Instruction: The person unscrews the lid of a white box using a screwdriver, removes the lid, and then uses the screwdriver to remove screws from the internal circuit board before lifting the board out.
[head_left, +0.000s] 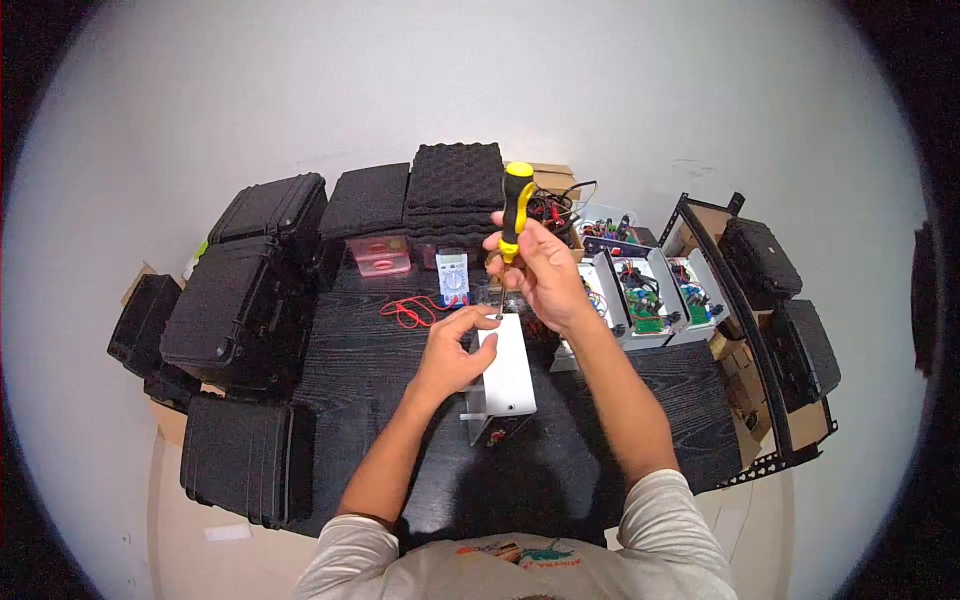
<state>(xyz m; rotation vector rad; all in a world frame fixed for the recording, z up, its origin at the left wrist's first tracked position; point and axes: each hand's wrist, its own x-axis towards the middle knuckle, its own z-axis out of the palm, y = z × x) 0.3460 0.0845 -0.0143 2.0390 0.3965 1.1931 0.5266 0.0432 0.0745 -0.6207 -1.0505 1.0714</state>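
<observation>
My right hand (545, 272) grips a screwdriver with a yellow and black handle (516, 205), held upright with its thin shaft pointing down at the top edge of a white box (508, 375). The box stands on the black table (370, 380) in front of me. My left hand (455, 350) rests on the box's left side, fingertips pinched at its top corner right by the screwdriver tip; whether they hold a screw I cannot tell.
A multimeter (453, 275) with red leads (410, 312) lies behind the box. Black hard cases (240, 310) crowd the left. Foam pads (455, 190) and a pink container (381, 254) sit at the back. Open white boxes with wiring (645, 295) stand at right beside a shelf rack (770, 330).
</observation>
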